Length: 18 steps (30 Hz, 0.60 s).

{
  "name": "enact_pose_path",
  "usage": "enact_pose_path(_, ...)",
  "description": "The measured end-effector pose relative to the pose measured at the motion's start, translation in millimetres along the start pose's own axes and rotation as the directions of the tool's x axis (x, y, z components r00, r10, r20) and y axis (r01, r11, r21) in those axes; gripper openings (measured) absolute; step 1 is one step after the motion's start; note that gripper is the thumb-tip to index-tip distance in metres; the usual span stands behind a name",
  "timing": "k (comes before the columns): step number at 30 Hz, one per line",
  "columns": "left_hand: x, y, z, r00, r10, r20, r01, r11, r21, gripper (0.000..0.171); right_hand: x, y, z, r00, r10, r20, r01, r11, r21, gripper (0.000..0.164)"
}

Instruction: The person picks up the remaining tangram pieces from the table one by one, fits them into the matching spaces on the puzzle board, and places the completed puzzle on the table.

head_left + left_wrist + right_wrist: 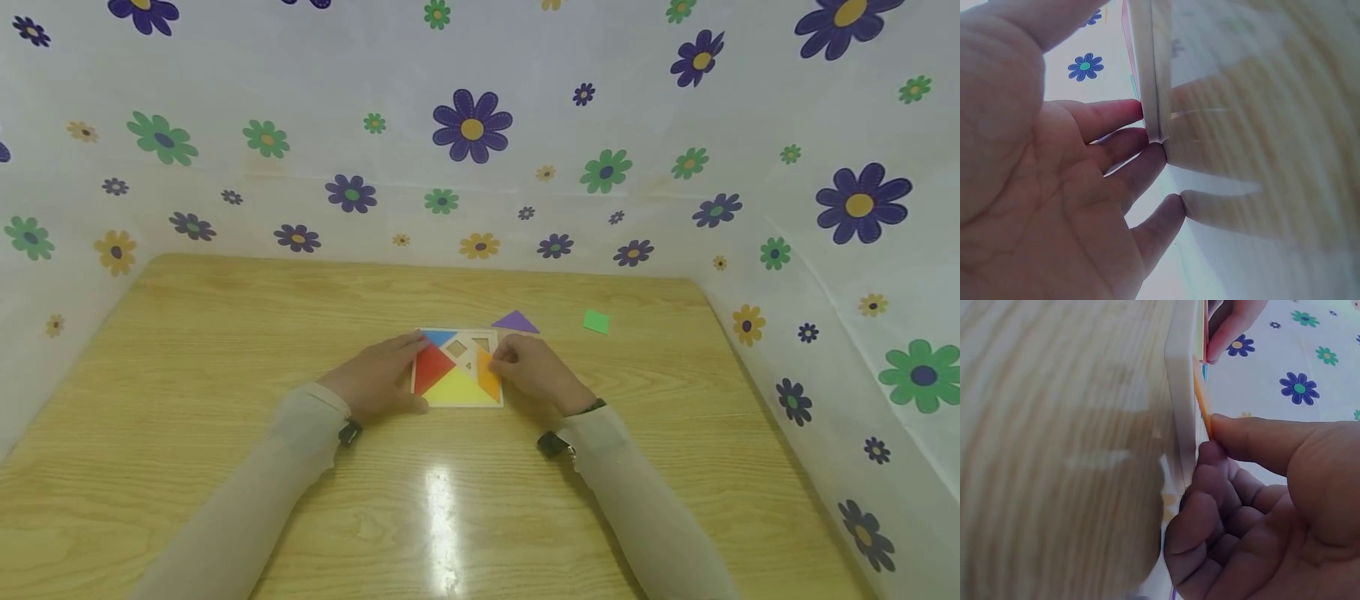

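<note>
On the table (225,350): right hand (536,372) pinches orange piece (488,375); left hand (378,377), straight-fingered, rests against board (471,353). Piece probably light, stiff, slick; best held by its edges.

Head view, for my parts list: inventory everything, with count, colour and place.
Table: 1, wood-toned, foreground
Backdrop: count unclear, flowered white, behind table
Board: 1, cream, mid-table
Corner triangle: 1, blue, board's top-left
Side triangle: 1, red, board's left
Bottom triangle: 1, yellow, board's bottom
Parallelogram: 1, orange, board's right
Loose triangle: 1, purple, beyond board
Square: 1, green, right of board
Sleeves: 2, pale, foreground
Wristbands: 2, dark, wrists
Left hand: 1, bare, board's left
Right hand: 1, bare, pinching parallelogram
</note>
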<state>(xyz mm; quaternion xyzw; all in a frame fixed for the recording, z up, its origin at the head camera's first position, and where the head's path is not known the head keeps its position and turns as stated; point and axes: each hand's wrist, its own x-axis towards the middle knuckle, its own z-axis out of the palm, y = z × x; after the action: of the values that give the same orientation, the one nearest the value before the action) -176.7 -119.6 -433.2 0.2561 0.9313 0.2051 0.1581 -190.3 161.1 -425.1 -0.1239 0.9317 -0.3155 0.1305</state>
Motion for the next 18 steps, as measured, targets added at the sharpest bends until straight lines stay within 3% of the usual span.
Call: enact_pose_path(18, -2.2, 4.2, -2.3, 1.000, 0.004, -0.002, -0.004, 1.000, 0.006, 0.097, -1.6, 0.4, -1.8, 0.998, 0.021, 0.064, -0.019, 1.000, -0.022, 0.024)
